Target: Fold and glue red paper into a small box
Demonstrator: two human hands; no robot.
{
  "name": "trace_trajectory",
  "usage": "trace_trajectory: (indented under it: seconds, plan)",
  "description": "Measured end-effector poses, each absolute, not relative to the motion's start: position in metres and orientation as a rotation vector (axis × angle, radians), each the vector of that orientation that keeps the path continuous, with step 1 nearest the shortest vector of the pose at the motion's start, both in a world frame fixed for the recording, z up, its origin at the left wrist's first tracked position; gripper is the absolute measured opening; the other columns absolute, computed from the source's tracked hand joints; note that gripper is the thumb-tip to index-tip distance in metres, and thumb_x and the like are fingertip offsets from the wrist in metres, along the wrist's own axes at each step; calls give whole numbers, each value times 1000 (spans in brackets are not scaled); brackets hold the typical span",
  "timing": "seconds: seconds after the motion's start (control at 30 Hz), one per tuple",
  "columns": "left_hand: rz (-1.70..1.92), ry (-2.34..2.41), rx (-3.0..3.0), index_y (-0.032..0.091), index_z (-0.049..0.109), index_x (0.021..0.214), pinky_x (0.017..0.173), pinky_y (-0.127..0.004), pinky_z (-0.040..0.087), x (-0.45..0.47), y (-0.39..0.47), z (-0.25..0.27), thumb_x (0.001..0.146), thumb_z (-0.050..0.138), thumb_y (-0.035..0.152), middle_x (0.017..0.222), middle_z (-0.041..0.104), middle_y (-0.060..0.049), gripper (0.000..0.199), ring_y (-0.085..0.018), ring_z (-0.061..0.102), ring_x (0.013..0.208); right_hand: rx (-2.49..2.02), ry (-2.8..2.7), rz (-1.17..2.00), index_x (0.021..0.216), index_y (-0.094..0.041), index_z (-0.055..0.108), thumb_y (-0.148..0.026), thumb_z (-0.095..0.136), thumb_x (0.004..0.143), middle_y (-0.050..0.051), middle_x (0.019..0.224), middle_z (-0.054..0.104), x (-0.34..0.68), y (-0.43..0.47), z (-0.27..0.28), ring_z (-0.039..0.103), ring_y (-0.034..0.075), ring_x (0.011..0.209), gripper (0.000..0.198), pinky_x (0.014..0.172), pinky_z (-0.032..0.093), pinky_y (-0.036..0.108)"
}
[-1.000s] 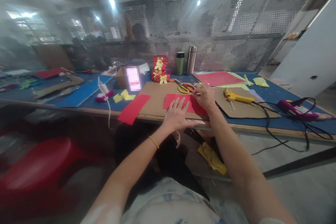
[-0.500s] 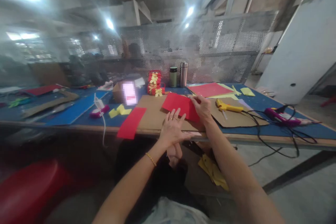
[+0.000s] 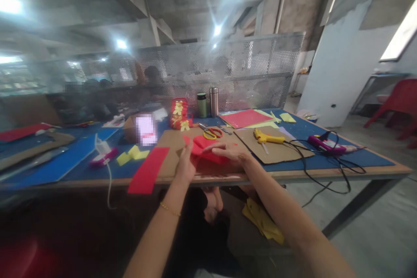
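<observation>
A bent red sheet (image 3: 211,156), felt or paper, lies over the brown cardboard (image 3: 167,163) in front of me. My left hand (image 3: 186,164) grips its left side, where the sheet curls upward. Across the sheet's right part rests my right hand (image 3: 228,151), fingers stretched out to the left; its thumb is hard to make out. Just beyond the sheet are scissors (image 3: 211,133) with red and yellow handles. To the left, a red strip (image 3: 150,169) overhangs the table's front edge.
A yellow glue gun (image 3: 269,138) lies on cardboard at right, its black cable trailing to a purple power strip (image 3: 325,145). Yellow pieces (image 3: 133,155) and another purple strip (image 3: 103,156) are at left. A green flask (image 3: 201,105) and steel flask (image 3: 214,102) stand behind.
The red sheet lay flatter before and is now bent up at its left. My left hand moved from the sheet's front to its left side. The scissors have come into view; my view shifted right.
</observation>
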State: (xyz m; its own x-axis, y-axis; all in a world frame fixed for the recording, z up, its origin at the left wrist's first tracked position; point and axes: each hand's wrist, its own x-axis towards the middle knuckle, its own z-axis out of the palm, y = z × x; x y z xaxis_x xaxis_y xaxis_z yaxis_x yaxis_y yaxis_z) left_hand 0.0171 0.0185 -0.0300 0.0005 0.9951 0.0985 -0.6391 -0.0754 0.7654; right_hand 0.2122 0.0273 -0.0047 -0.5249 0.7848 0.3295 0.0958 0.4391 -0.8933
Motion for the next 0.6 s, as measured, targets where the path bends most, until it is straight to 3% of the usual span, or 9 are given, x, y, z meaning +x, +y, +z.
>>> trace_trajectory:
  seconds: [0.13,0.3,0.47,0.6]
  plan:
    - [1558,652,691,15,72,90,93,-36,59,13,22,-36,67,86,17,82,80,-5,26,-22,77,81,-585,-2012,1388,94,-20,84,-74,65,82,9,99,81,209,19,-1,72,28,108,59,107,48,42]
    - [1619,713,583,13,71,87,96,-42,59,11,24,-45,73,81,17,78,80,-7,17,-24,78,80,-720,-1552,1179,89,-17,81,-77,72,71,14,89,80,211,34,-11,75,26,83,63,85,59,44]
    - [1665,609,398,12,73,109,107,-46,55,9,5,-32,94,65,26,97,82,-12,22,-26,79,94,-902,-1325,844,89,-21,76,-70,63,81,11,94,79,222,62,-21,72,25,89,52,83,56,40]
    - [1562,609,287,12,67,129,112,-49,52,9,-5,-19,100,56,27,101,82,-14,35,-29,76,108,-997,-1368,662,90,-23,76,-64,69,76,8,97,78,222,73,-28,69,26,98,44,87,54,38]
